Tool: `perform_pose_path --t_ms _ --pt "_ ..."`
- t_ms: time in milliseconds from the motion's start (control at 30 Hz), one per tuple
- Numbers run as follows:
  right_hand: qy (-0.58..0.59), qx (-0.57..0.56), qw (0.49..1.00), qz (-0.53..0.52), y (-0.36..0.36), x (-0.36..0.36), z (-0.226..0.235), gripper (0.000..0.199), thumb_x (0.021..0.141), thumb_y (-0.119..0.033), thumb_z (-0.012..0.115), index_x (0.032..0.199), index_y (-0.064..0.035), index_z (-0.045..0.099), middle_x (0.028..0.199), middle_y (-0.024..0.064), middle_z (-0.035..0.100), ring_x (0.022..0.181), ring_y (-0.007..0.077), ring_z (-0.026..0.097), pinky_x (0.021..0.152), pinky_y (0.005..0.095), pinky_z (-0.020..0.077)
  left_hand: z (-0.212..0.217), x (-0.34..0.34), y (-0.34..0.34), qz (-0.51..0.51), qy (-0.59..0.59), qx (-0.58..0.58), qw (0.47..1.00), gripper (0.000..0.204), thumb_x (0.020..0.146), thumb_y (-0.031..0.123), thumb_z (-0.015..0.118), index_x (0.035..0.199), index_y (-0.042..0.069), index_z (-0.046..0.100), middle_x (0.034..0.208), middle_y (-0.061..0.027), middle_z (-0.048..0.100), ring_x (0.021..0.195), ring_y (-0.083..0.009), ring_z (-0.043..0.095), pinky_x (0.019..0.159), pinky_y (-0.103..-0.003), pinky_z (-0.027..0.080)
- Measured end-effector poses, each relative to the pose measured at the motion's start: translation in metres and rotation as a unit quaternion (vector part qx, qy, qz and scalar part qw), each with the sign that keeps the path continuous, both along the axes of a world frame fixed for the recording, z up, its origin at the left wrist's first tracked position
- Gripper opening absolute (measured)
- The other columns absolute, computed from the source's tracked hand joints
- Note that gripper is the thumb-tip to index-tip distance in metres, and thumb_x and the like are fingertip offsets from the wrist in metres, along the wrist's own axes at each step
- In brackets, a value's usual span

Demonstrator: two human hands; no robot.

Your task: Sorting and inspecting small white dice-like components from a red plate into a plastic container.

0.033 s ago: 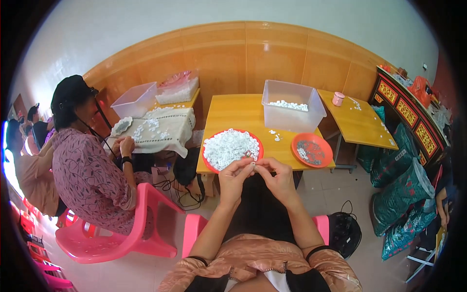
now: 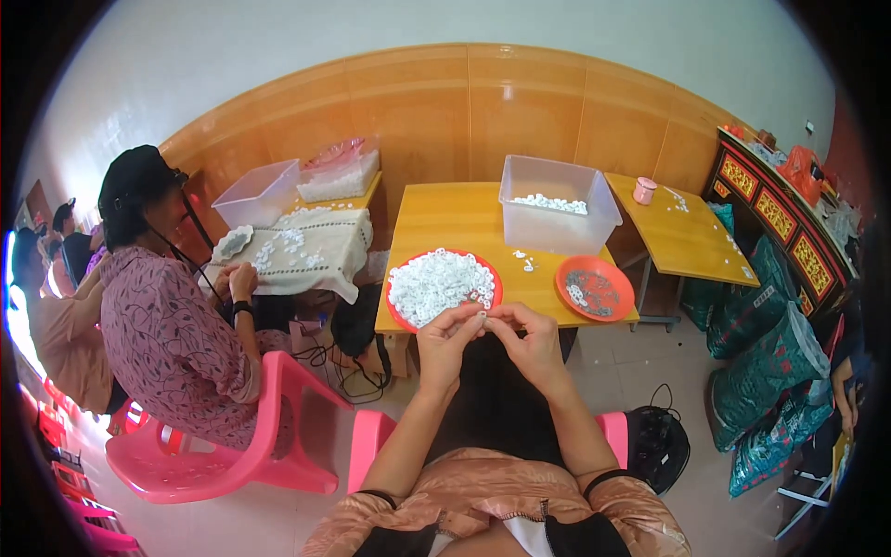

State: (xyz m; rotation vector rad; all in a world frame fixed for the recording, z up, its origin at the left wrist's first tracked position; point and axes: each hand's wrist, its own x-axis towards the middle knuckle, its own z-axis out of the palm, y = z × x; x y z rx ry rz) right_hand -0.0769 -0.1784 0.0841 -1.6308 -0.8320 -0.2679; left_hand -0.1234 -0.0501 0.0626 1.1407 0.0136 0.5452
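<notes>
In front of my lap, my left hand and my right hand meet with their fingertips pinched together. Between them is a small white plastic piece, mostly covered by the fingers; which hand bears it more is hard to see. Just beyond the hands, at the table's near edge, a red round tray is heaped with small white plastic pieces. To its right sits an orange-red plate holding small grey parts and a few white pieces.
A clear plastic bin with white pieces stands on the yellow table. At the left, another person works at a cloth-covered table. A side table carries a pink cup. Green sacks stand at the right.
</notes>
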Motion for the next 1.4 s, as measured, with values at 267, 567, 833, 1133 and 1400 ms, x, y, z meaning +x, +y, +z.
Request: perform_pose_path --t_ms 267,567,833,1133,1400 --pt "0.001 -0.003 1.0 0.001 -0.002 0.002 -0.005 0.011 0.083 -0.009 0.06 0.088 0.0009 0.062 0.075 0.013 0.065 0.069 0.0195 0.065 0.061 0.0281 0.0486 0.001 0.0 0.001 -0.012 -0.001 -0.003 1.0 0.018 0.081 0.001 0.063 0.098 -0.002 0.063 0.085 -0.0065 0.065 0.072 -0.0098 0.059 0.068 -0.02 0.047" --pt "-0.02 -0.004 1.0 -0.002 -0.001 -0.004 0.0 0.01 0.085 -0.003 0.056 0.088 0.0051 0.061 0.072 0.0094 0.065 0.067 0.0123 0.063 0.061 0.0231 0.0487 0.003 -0.001 0.0 -0.031 -0.013 0.013 0.999 0.015 0.081 0.0 0.062 0.096 -0.003 0.062 0.083 -0.0075 0.065 0.071 -0.0116 0.06 0.067 -0.021 0.048" --pt "-0.014 0.019 0.999 -0.03 0.002 -0.015 0.004 0.008 0.084 -0.001 0.056 0.084 0.0048 0.061 0.068 0.0081 0.064 0.062 0.0106 0.062 0.057 0.0225 0.0475 -0.001 -0.003 -0.004 -0.018 -0.034 0.017 0.999 0.013 0.081 -0.001 0.062 0.093 -0.004 0.063 0.081 -0.007 0.065 0.069 -0.0097 0.06 0.064 -0.02 0.048" --pt "0.086 0.026 0.996 0.013 0.001 -0.004 -0.004 0.01 0.085 -0.008 0.058 0.088 0.0015 0.061 0.064 0.0048 0.062 0.059 0.007 0.058 0.056 0.0215 0.0466 -0.006 0.002 -0.011 -0.005 -0.023 -0.024 0.999 0.014 0.081 0.002 0.063 0.095 -0.003 0.063 0.081 -0.0061 0.065 0.068 -0.0085 0.058 0.065 -0.019 0.047" --pt "0.105 -0.033 0.994 -0.004 0.004 0.021 -0.024 0.015 0.084 -0.012 0.06 0.092 0.0016 0.063 0.061 0.0033 0.059 0.058 0.0067 0.057 0.054 0.02 0.0432 -0.001 0.007 0.057 0.122 -0.021 -0.126 0.984 0.018 0.081 0.005 0.064 0.097 0.0 0.062 0.081 -0.0019 0.061 0.067 -0.0077 0.054 0.063 -0.019 0.044"
